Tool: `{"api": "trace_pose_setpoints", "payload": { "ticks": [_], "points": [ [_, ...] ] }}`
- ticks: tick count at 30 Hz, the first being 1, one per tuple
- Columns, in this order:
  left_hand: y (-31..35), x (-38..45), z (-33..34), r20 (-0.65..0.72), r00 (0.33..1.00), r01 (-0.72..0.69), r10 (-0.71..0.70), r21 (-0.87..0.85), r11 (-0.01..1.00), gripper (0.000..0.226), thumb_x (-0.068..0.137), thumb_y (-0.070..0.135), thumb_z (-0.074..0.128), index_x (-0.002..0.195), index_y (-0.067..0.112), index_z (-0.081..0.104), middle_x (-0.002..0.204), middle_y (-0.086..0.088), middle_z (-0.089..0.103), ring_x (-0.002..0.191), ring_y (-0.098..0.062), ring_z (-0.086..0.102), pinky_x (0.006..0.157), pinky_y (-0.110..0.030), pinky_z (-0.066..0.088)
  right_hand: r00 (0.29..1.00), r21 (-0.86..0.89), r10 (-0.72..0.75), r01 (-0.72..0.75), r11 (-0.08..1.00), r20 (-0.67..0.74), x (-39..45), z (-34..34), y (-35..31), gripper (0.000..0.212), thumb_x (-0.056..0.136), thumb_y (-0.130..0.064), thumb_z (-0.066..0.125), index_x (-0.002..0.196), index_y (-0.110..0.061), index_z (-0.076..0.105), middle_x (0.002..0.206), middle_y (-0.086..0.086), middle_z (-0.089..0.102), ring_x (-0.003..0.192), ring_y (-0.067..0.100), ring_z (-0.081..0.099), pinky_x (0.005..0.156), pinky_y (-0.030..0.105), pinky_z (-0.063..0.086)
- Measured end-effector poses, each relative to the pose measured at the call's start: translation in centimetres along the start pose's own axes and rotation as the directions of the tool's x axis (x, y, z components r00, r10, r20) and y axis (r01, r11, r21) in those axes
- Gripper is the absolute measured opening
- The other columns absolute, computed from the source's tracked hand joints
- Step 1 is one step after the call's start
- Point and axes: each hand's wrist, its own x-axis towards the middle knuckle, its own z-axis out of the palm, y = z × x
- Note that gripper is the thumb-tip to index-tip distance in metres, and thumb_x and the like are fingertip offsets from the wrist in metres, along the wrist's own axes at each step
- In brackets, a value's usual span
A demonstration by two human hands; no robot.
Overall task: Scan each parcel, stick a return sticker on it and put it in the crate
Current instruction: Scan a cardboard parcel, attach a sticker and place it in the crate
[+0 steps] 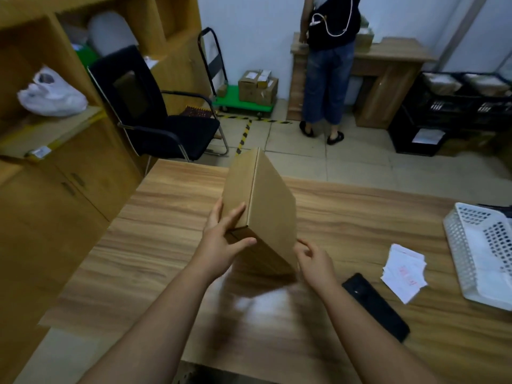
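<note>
Holding a plain cardboard parcel point(263, 206) tilted on edge above the table point(166, 245), the left hand point(221, 242) grips its near corner; the right hand point(315, 261) touches its lower edge, fingers curled. No sticker shows on the faces in view; the scanner point(375, 307), sticker stack point(404, 273) and white crate point(454, 239) wait nearby, so all steps appear outstanding.

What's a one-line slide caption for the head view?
Both hands tilt a cardboard parcel on the wooden table, beside a black scanner, return stickers and white crate.

Parcel back office, trolley point(243, 105) of boxes point(257, 87), crates point(454, 106), wooden shelving point(33, 87)
</note>
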Motion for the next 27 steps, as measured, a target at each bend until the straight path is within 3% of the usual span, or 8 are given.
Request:
{"api": "trace_pose_setpoints", "payload": {
  "ticks": [3, 5, 10, 14, 17, 20, 23, 27],
  "points": [
    [2.1, -0.4, 2.3, -0.060, 0.998, 0.017, -0.022, -0.081, 0.997, 0.089, 0.074, 0.016, 0.083, 0.145, 0.038, 0.035, 0.153, 0.012, 0.021, 0.133, -0.001, 0.033, 0.106, -0.016, 0.029, 0.995, 0.181, -0.099, 0.102, 0.978, -0.028, -0.4, -2.9, -2.8, 0.038, 0.097, -0.044, 0.052, 0.133, -0.033, 0.055, 0.130, -0.006, 0.056, 0.113, 0.008, 0.054, 0.087, 0.026, 0.048],
    [3.1, -0.3, 3.6, -0.044, 0.997, 0.062, -0.071, -0.167, 0.984, 0.097, 0.074, 0.012, 0.084, 0.151, 0.027, 0.028, 0.143, 0.013, 0.036, 0.123, -0.002, 0.044, 0.099, -0.017, 0.037, 0.986, 0.267, -0.168, 0.165, 0.949, -0.012, -0.6, -4.0, -4.2, 0.042, 0.090, -0.054, 0.054, 0.130, -0.039, 0.054, 0.132, -0.007, 0.057, 0.115, 0.009, 0.056, 0.091, 0.034, 0.053],
    [4.5, -0.3, 5.6, 0.008, 0.999, 0.042, -0.042, -0.119, 0.992, 0.063, 0.083, 0.018, 0.075, 0.139, 0.030, 0.050, 0.115, 0.017, 0.060, 0.109, -0.003, 0.055, 0.091, -0.021, 0.042, 0.971, 0.168, -0.239, 0.240, 0.956, -0.024, -0.6, -5.4, -5.7, 0.049, 0.092, -0.048, 0.057, 0.139, -0.038, 0.046, 0.132, -0.006, 0.050, 0.115, 0.015, 0.057, 0.088, 0.032, 0.054],
    [4.0, 0.0, 5.4, -0.061, 0.996, -0.069, 0.071, 0.035, 0.997, 0.064, 0.079, 0.022, 0.080, 0.137, 0.027, 0.054, 0.116, 0.014, 0.058, 0.106, -0.004, 0.055, 0.092, -0.020, 0.042, 0.967, 0.251, -0.252, 0.239, 0.938, 0.022, -0.1, -5.1, -4.2, 0.045, 0.097, -0.029, 0.056, 0.139, -0.038, 0.046, 0.134, -0.003, 0.049, 0.115, 0.013, 0.057, 0.093, 0.039, 0.055],
    [2.6, 0.5, 5.5, 0.019, 0.989, -0.148, 0.147, 0.059, 0.987, 0.064, 0.073, 0.028, 0.084, 0.132, 0.018, 0.060, 0.127, 0.009, 0.056, 0.121, -0.012, 0.053, 0.105, -0.024, 0.038, 0.988, 0.273, -0.154, 0.142, 0.951, 0.020, 0.3, -4.9, -2.5, 0.039, 0.092, -0.030, 0.054, 0.131, -0.039, 0.054, 0.134, 0.000, 0.054, 0.110, 0.013, 0.060, 0.093, 0.039, 0.055],
    [-0.3, 0.6, 6.3, 0.066, 0.994, 0.075, -0.090, 0.202, 0.976, 0.069, 0.073, 0.053, 0.078, 0.134, 0.030, 0.056, 0.149, 0.001, 0.040, 0.138, -0.020, 0.036, 0.115, -0.039, 0.030, 0.999, 0.236, -0.003, -0.009, 0.972, 0.050, 0.5, -4.8, -1.3, 0.056, 0.079, -0.060, 0.055, 0.129, -0.035, 0.055, 0.134, 0.000, 0.053, 0.115, 0.019, 0.058, 0.096, 0.047, 0.053],
    [-4.0, -0.8, 6.9, 0.118, 0.925, 0.240, -0.362, 0.556, 0.796, 0.070, 0.080, 0.072, 0.056, 0.143, 0.047, 0.038, 0.162, 0.001, 0.011, 0.147, -0.028, 0.015, 0.119, -0.044, 0.019, 0.988, 0.084, 0.056, -0.069, 0.994, 0.141, 0.4, -4.5, 0.0, 0.061, 0.087, -0.057, 0.058, 0.138, -0.025, 0.050, 0.138, -0.001, 0.047, 0.124, 0.020, 0.050, 0.104, 0.045, 0.046],
    [-6.0, -1.9, 7.8, 0.117, 0.937, 0.179, -0.330, 0.651, 0.738, 0.063, 0.088, 0.068, 0.045, 0.146, 0.047, 0.031, 0.164, 0.003, 0.003, 0.148, -0.033, 0.005, 0.117, -0.051, 0.018, 0.999, -0.150, 0.003, 0.003, 0.989, 0.037, 0.0, -5.6, 4.6, 0.046, 0.094, -0.040, 0.058, 0.136, -0.022, 0.052, 0.140, 0.000, 0.047, 0.125, 0.018, 0.048, 0.105, 0.033, 0.039]
  ]
}}
